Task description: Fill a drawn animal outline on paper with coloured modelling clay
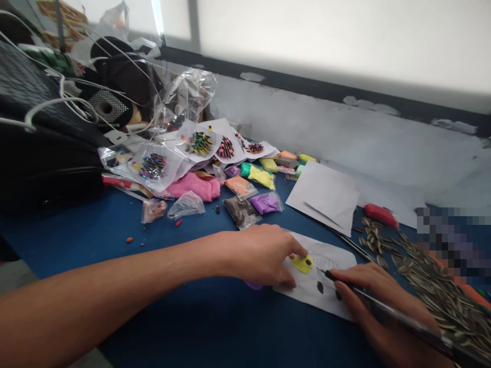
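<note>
A white sheet of paper (303,293) lies on the blue table, with a pencil-like outline (325,262) filled with small scallops. A flat yellow clay piece (302,263) with a dark dot sits at the outline's left end, and a black leaf-shaped piece (320,288) lies below. My left hand (264,254) rests on the paper's left side, its thumb and index finger apart beside the yellow clay. Gripped in my right hand (379,299) is a black pen (395,313), its tip at the drawing. A second black piece is partly hidden by my right fingers.
Striped seeds (433,291) are heaped at the right, beside a red packet (381,215). Blank paper (326,191) lies behind, with a thin dark rod (355,244) before it. Bagged coloured clay (264,203) and decorated papers (180,148) fill the back; a black bag (49,153) stands left.
</note>
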A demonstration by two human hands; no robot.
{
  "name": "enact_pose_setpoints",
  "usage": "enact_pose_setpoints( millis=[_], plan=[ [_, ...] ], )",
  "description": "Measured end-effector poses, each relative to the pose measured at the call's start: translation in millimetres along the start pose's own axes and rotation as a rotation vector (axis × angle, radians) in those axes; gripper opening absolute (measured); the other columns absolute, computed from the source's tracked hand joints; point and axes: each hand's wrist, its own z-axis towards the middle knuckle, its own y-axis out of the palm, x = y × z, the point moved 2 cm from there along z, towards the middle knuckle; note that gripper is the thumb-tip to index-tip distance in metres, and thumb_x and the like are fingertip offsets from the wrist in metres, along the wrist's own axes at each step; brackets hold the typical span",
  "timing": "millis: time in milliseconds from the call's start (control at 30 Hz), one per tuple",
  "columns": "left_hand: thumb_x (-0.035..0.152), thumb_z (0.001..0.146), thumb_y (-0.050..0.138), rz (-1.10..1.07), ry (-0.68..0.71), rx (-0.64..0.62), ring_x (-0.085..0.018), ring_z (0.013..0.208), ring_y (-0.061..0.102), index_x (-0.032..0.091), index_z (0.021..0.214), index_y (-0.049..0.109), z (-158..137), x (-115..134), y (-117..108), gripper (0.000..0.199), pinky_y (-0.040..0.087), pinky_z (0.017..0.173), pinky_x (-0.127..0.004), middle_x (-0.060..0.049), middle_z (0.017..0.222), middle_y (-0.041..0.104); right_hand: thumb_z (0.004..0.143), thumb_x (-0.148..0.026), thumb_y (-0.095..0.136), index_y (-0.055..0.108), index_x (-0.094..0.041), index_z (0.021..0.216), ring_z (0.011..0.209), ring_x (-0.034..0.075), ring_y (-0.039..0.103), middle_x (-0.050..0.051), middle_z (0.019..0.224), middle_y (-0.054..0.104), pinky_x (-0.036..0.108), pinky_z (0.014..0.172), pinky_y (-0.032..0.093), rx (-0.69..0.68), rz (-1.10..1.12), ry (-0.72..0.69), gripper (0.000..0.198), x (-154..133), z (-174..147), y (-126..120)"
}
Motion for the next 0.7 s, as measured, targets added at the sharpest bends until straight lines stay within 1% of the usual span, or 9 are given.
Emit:
enact_pose_setpoints(
  millis=[133,300,433,567,700],
  plan=[
    [0.034,0.078,0.067,0.009,0.007,-0.001,-0.017,0.064,0.06,0.025,0.135,0.056,0.0,-0.2,-0.2,0.059,0.043,0.069,-0.028,0.0,0.063,0.064,0.089,-0.022,0.061,0.065,-0.028,0.104,0.086,0.015,0.068,-0.002,0.09,0.073,0.029,0.082,0.052,0.003,0.014,-0.017,0.017,0.6,0.7,-0.1],
    [0.035,0.078,0.066,0.004,0.014,0.004,-0.018,0.065,0.06,0.024,0.136,0.056,0.0,-0.2,-0.8,0.06,0.044,0.069,-0.028,-0.001,0.064,0.064,0.087,-0.021,0.062,0.066,-0.026,0.102,0.079,0.017,0.07,-0.001,0.086,0.074,0.03,0.076,0.054,0.003,-0.004,-0.064,0.016,1.5,3.9,-0.8],
    [0.035,0.078,0.066,0.001,0.012,0.001,-0.017,0.063,0.059,0.024,0.136,0.056,0.1,-0.1,-0.5,0.06,0.043,0.068,-0.028,-0.001,0.065,0.064,0.089,-0.022,0.061,0.065,-0.025,0.102,0.081,0.017,0.07,0.0,0.087,0.074,0.031,0.077,0.054,-0.014,-0.007,-0.046,0.014,-1.3,5.3,-2.7],
    [0.036,0.078,0.066,0.014,0.002,0.001,-0.018,0.065,0.06,0.026,0.136,0.055,-0.5,0.5,-0.5,0.06,0.043,0.068,-0.028,-0.001,0.064,0.064,0.089,-0.022,0.06,0.062,-0.026,0.103,0.083,0.016,0.069,-0.001,0.087,0.072,0.029,0.078,0.053,-0.042,-0.017,-0.035,0.014,-4.1,5.8,-2.1],
    [0.035,0.078,0.066,0.012,0.005,0.003,-0.018,0.066,0.061,0.025,0.136,0.056,-0.7,1.0,-0.7,0.059,0.043,0.068,-0.028,-0.001,0.064,0.064,0.09,-0.023,0.059,0.06,-0.027,0.103,0.082,0.015,0.068,-0.002,0.086,0.071,0.027,0.077,0.053,-0.037,-0.01,-0.025,0.014,-4.3,4.8,-1.2]
  ],
)
